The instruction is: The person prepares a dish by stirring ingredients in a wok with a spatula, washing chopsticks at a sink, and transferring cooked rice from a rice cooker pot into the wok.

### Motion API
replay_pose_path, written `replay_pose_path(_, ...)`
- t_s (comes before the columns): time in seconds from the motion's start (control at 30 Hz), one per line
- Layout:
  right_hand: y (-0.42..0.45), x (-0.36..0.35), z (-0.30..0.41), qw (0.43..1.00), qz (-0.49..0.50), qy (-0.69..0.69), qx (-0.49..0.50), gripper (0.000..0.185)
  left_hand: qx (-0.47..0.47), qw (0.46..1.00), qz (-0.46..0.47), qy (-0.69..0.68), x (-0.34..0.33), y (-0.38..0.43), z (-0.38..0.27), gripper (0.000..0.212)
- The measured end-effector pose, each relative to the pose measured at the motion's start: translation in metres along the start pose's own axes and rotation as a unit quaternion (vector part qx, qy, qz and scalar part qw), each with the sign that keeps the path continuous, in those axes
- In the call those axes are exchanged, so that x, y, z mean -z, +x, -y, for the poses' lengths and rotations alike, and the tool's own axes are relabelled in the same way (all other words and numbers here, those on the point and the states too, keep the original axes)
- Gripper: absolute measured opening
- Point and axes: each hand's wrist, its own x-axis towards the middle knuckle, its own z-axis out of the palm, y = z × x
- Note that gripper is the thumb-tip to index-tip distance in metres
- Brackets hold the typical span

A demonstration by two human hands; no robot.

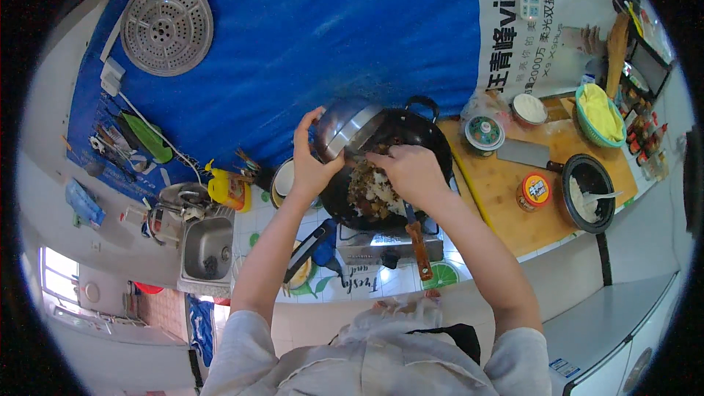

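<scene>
My left hand [312,162] grips a shiny metal bowl [344,132], tilted over the left part of a black wok [434,146]. My right hand [410,170] reaches over the wok with its fingers near the bowl's lower rim; whether they hold something there is hidden. White rice mixed with dark chopped food [379,190] lies in the wok. A utensil with a wooden handle [419,253] leans out over the wok's front edge. Under the wok stands a metal gas stove [366,247]. The wok's long black handle [311,247] points to the front left.
To the right, a wooden cutting board [495,203] bears a cleaver [522,153], a lidded jar [533,192], a patterned lidded pot [484,135] and a black pot of rice [575,198]. A yellow bottle [228,190] and a steel sink [206,247] are at the left.
</scene>
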Motion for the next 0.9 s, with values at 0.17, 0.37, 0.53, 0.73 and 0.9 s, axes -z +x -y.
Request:
replay_pose_path(0.17,0.004,0.01,0.005,0.999,0.002,0.026,-0.027,0.033,0.011,0.998,-0.025,-0.06,-0.001,-0.002,0.009,0.075)
replay_pose_path(0.37,-0.001,0.003,0.008,0.996,0.069,-0.011,-0.062,0.031,-0.005,0.999,-0.033,-0.043,0.008,-0.001,0.004,0.073)
replay_pose_path(0.53,0.004,0.001,0.033,0.997,0.023,0.068,-0.022,0.041,-0.007,0.996,-0.033,-0.078,0.014,-0.006,0.016,0.072)
replay_pose_path(0.73,0.008,0.01,0.051,0.998,-0.014,-0.023,-0.063,0.026,0.094,0.986,-0.044,-0.132,0.027,-0.021,0.037,0.075)
replay_pose_path(0.9,0.007,-0.013,0.075,0.998,0.046,-0.032,-0.019,0.028,0.118,0.974,-0.072,-0.182,0.039,-0.036,0.045,0.073)
